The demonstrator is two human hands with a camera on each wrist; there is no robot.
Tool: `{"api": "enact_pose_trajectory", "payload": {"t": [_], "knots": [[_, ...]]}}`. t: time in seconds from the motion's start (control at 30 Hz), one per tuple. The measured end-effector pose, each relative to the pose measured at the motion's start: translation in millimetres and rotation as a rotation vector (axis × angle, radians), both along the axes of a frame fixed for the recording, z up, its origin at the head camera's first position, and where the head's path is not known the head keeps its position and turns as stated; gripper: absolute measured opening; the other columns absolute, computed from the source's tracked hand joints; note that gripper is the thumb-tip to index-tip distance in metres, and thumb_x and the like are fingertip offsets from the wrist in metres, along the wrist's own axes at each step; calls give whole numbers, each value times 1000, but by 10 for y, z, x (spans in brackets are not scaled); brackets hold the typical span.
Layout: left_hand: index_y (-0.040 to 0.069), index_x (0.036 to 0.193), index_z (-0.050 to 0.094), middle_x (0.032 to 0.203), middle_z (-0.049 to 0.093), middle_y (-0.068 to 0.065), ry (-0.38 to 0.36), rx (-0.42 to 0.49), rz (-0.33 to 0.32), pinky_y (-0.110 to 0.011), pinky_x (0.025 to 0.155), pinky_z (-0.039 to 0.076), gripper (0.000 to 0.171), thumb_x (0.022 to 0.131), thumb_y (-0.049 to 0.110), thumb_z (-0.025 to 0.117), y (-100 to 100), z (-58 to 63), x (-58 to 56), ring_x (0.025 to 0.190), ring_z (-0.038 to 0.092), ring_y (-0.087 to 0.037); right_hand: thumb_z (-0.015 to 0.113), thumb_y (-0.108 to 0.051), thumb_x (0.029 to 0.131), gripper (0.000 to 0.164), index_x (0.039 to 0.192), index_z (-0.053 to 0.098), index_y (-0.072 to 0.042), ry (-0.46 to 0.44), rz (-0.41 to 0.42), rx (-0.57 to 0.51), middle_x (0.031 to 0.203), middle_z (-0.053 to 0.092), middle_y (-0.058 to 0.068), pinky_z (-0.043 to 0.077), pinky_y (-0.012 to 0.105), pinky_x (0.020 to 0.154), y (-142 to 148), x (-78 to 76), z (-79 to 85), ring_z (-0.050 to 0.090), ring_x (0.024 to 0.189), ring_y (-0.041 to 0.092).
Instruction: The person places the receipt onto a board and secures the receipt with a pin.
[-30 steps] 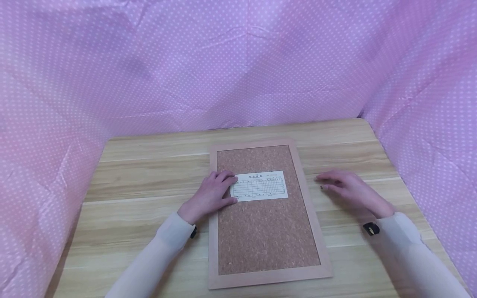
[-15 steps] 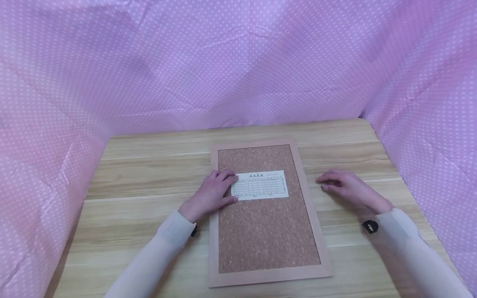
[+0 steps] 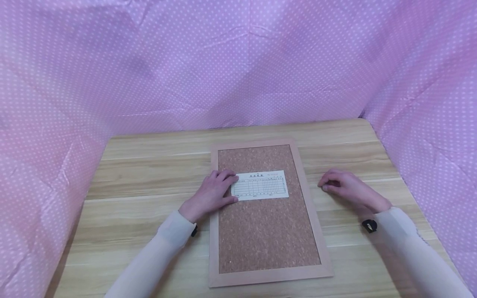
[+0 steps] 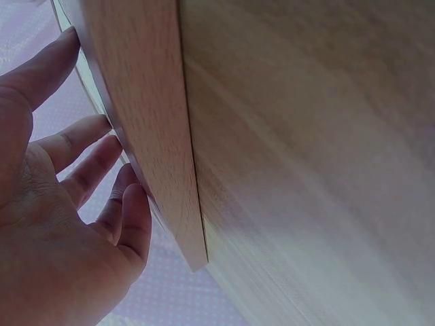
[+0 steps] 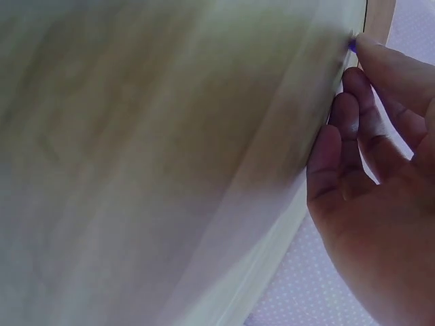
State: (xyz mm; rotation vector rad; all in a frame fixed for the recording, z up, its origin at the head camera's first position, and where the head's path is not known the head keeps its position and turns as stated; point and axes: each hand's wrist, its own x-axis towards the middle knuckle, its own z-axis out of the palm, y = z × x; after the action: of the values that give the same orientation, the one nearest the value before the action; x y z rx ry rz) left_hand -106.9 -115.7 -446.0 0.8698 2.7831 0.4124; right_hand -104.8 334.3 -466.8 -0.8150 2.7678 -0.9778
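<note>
A framed cork board (image 3: 268,236) lies on the wooden table, with a white printed form slip (image 3: 261,188) across its upper half. My left hand (image 3: 210,192) rests over the board's left frame, fingertips and thumb pressing the slip's left edge. In the left wrist view, its fingers (image 4: 71,139) reach over the board's wooden edge. Right of the board, my right hand (image 3: 346,188) is low over the table, thumb and forefinger together at the tips. Between them the right wrist view shows a tiny blue thumbtack (image 5: 352,45), mostly hidden by the thumb; the other fingers are curled at the tabletop.
The wooden table (image 3: 149,174) extends on both sides of the board. Pink dotted cloth (image 3: 238,74) hangs behind and at both sides, close to the table's edges. A black band (image 3: 369,225) shows at the right wrist.
My right thumb and forefinger have come together on the thumbtack, which showed at the thumb tip in the earlier head views. The left hand and slip stay in place.
</note>
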Motion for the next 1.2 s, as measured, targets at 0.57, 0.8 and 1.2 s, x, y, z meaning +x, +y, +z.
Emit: {"api": "enact_pose_trajectory", "payload": {"t": [0.57, 0.8, 1.2], "knots": [[6, 147, 56, 151, 49, -11, 4, 8, -5, -53, 100, 44, 67, 92, 38, 79, 3, 15, 9, 132, 47, -38, 71, -3, 95, 17, 102, 77, -17, -89, -61, -2, 104, 76, -5, 48, 18, 91, 45, 39, 58, 69, 101, 12], [7, 147, 57, 150, 50, -10, 6, 4, -3, -53, 99, 44, 67, 92, 38, 79, 3, 10, 7, 131, 47, -37, 70, -1, 96, 18, 102, 78, -17, -60, -67, -63, 104, 76, -5, 44, 9, 90, 42, 94, 94, 70, 100, 12], [6, 147, 56, 151, 49, -11, 5, 4, 0, -54, 101, 44, 68, 92, 39, 79, 0, 4, 11, 133, 46, -37, 71, 1, 94, 16, 105, 77, -8, 21, -96, -82, 102, 77, 0, 46, 9, 87, -22, 157, 183, 69, 98, 5]]}}
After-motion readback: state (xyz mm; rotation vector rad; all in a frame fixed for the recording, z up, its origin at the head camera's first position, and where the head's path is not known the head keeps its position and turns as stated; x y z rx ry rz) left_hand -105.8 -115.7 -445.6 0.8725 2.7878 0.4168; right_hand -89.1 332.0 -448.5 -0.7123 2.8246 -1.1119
